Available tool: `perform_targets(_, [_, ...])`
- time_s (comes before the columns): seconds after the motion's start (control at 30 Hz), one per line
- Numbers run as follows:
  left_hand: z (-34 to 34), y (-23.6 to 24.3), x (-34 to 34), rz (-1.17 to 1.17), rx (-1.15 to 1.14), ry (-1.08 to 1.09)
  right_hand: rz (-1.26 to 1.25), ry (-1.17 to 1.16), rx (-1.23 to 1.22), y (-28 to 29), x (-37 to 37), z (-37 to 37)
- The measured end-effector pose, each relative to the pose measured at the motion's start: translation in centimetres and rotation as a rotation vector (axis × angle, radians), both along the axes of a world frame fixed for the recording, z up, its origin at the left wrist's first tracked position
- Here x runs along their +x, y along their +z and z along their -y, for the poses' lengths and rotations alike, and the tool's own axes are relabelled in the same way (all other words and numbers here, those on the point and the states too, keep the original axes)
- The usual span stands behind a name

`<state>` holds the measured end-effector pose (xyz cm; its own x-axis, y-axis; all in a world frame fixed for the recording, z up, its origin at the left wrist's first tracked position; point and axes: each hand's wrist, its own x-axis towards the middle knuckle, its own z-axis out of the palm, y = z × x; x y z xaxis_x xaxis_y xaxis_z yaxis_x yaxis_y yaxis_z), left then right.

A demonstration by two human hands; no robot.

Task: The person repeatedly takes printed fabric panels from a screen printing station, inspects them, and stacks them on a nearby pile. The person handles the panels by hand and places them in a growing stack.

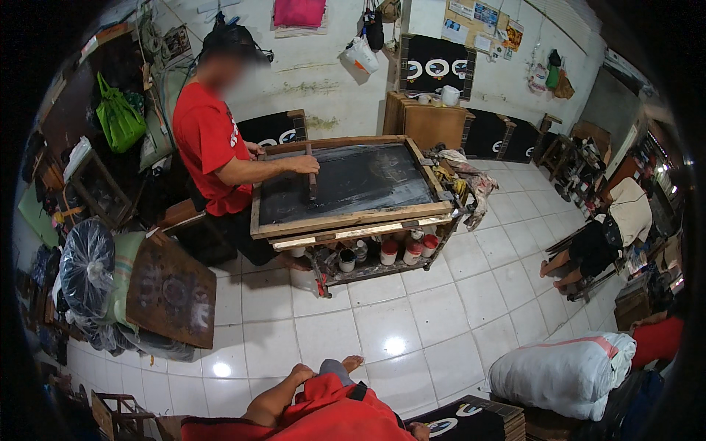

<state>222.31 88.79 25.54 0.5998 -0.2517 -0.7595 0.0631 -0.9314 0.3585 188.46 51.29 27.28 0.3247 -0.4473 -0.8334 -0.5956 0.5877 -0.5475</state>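
My left hand (301, 373) rests on my bent leg, beside the red cloth of my clothing (331, 408); its fingers are too small to make out. At the lower edge, part of my right hand (419, 431) shows next to a stack of boards (482, 420) faced with black cloth printed with white ovals. Its fingers are mostly hidden. Across the floor, a person in a red shirt (209, 125) leans over a large wood-framed printing screen (360, 180). That person's hand grips a wooden squeegee (312, 180) standing on the dark mesh.
Under the screen, a wheeled table (331, 281) holds several paint pots (389, 252). A brown board (170, 290) and plastic-wrapped bundles (87, 257) stand at left. A big white sack (555, 373) lies at right. Another person (625, 213) sits farther right. White tiles (390, 320) cover the floor.
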Motion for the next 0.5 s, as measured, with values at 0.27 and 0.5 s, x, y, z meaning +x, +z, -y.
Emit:
perform_targets(0.27, [-0.4, 0.9, 0.6, 0.042, 0.008, -0.144, 0.012, -0.035, 0.016, -3.3, -0.4, -0.1])
perform_targets(0.5, [-1.2, -0.8, 1.3, -0.005, -0.023, -0.036, -0.008, -0.026, 0.022, -0.9, 1.6, -0.3])
